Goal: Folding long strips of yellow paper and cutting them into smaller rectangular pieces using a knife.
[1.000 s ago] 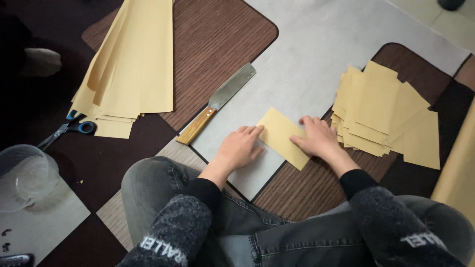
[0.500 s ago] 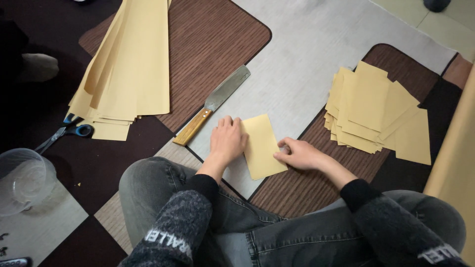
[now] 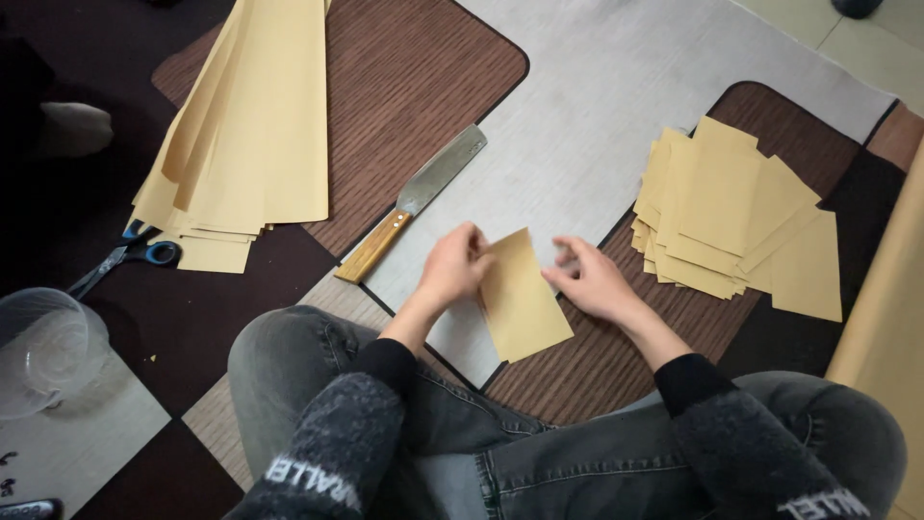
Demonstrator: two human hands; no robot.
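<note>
On the grey mat (image 3: 616, 125) between the person's knees, the folded yellow sheet (image 3: 525, 303) now lies tilted, one corner pointing up toward the knife, its lower half running onto the brown wood-grain panel. A second ago it lay flatter and wider under both palms; half a second ago the left hand was pressing down across it. Now the left hand (image 3: 452, 270) pinches the sheet's upper left edge, fingers curled over the paper, and the sheet looks narrower, so a fold has likely just gone in. The right hand (image 3: 592, 279) has lifted off. It hovers just beside the sheet's right edge, fingers loosely bent and apart, holding nothing as far as this angle shows; its blurred fingertips make that hard to tell for sure.

The knife (image 3: 414, 202) with its wooden handle rests untouched, diagonal, near the left hand. Finished yellow pieces sit fanned in a pile (image 3: 731, 212) to the right, well apart from the hands. Long uncut yellow sheets (image 3: 250, 135) lie stacked at upper left, with blue-handled scissors (image 3: 130, 255) poking out beneath them and a clear plastic cup (image 3: 43, 347) at the left edge.
</note>
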